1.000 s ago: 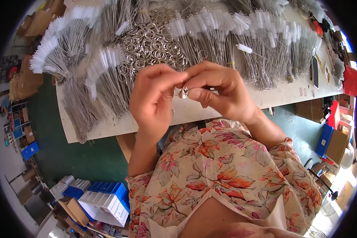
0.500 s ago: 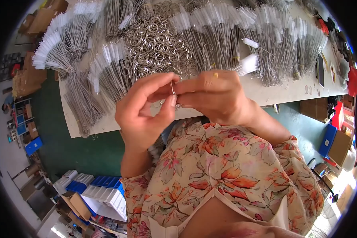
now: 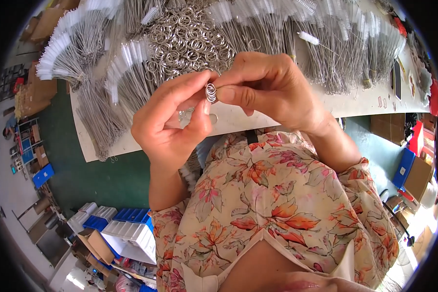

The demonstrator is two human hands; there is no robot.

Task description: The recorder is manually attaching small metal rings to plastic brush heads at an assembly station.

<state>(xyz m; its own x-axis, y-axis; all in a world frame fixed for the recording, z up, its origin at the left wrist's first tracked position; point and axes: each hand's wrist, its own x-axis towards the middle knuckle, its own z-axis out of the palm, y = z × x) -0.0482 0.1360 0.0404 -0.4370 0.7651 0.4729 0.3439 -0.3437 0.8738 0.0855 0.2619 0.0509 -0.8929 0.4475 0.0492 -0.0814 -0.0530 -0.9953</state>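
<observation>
While a person in a floral blouse [image 3: 277, 204] looks down from above, a long white worktable [image 3: 238, 119] stretches across the upper part of the view, over a green floor [image 3: 102, 175]. Most of the table is covered with bundles of thin wire brushes [image 3: 345, 44] with white bristle tips, fanned out in heaps to the left and right. Between them, near the top centre, lies a loose pile of metal split rings [image 3: 190, 41]. Blue and white plastic bins [image 3: 126, 226] sit on the floor at lower left.

Both hands are raised together just above the near table edge. The left hand [image 3: 168, 121] is curled, thumb and forefinger pinching a small metal ring [image 3: 210, 92]. The right hand [image 3: 267, 85] closes on the same ring from the other side, thumb tip pressed against it. No brush appears to be threaded on this ring, though the fingers hide part of it.

Judging by the large heaps of rings and brushes, much of the work looks unfinished.
</observation>
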